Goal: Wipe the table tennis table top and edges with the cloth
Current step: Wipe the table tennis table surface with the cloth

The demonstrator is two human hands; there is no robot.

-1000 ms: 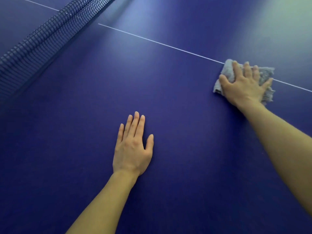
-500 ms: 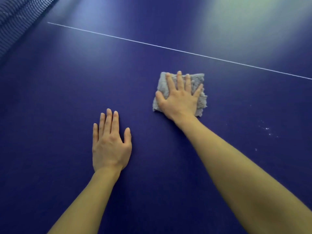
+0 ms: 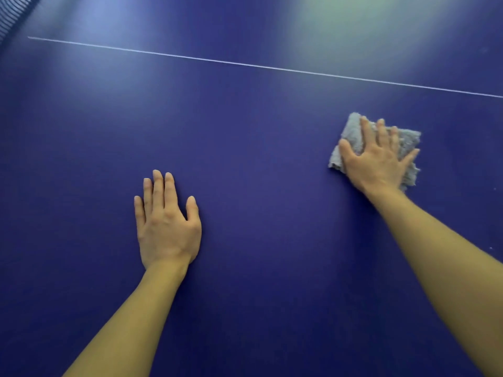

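We had the right hand (image 3: 378, 161) flat on the grey cloth (image 3: 409, 141), fingers spread wide and pressing straight down. Nothing was curled round it or pinched. The cloth lay on the blue table top (image 3: 258, 159), on our side of the white line (image 3: 245, 65) and well off to the right. The left hand (image 3: 166, 224) was planted palm-down on bare table with its fingers straight and close together, bracing us.

We judged the cloth light, soft and limp. It looked folded into a rumpled pad with fraying edges, the sort that bunches if pushed from one corner. The smooth, glossy top should let it slide easily. A broad palm over the middle was the hold to keep, and pinching a hem would only let it trail.

Half a second earlier the cloth sat close beside the left hand. It had now swept out to the right, well apart from that hand. A full second back it was lying across the white line. The left hand had stayed pressed flat on the table.
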